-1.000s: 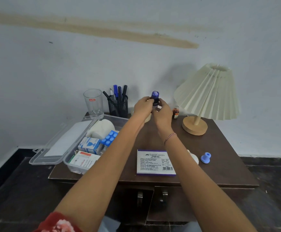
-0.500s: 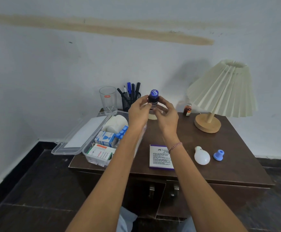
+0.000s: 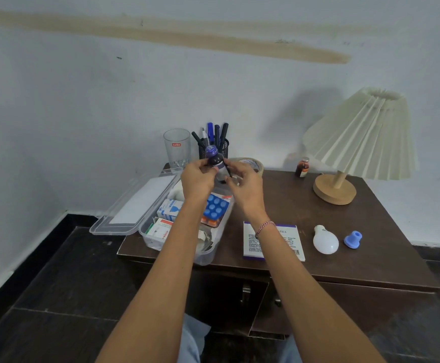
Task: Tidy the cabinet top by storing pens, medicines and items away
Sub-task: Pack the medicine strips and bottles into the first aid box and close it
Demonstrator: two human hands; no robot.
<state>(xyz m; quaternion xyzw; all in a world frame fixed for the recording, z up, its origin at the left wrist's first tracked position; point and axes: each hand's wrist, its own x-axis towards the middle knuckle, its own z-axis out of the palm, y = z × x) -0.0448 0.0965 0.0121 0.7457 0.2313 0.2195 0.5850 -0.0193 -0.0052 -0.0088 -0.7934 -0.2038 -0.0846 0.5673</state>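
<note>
A small dark bottle with a blue cap (image 3: 215,159) is held upright between my left hand (image 3: 197,179) and my right hand (image 3: 243,183), above the open clear plastic box (image 3: 208,258) at the cabinet's left end. The box holds medicine cartons (image 3: 170,209) and blue blister packs (image 3: 216,208); its lid (image 3: 135,208) lies flipped out to the left. Behind my hands a black mesh holder (image 3: 225,149) carries several pens. A small brown medicine bottle (image 3: 302,166) stands near the lamp.
On the dark wooden cabinet top (image 3: 371,247) lie a white stamp-pad box (image 3: 287,244), a white bulb (image 3: 325,241) and a blue plastic piece (image 3: 353,239). A pleated lamp (image 3: 360,134) stands at the back right, a glass tumbler (image 3: 177,148) and a tape roll (image 3: 250,163) at the back.
Both hands have carried the blue-capped bottle to the left, from the back middle of the cabinet to above the open box. The view has shifted left, so the cabinet sits further right.
</note>
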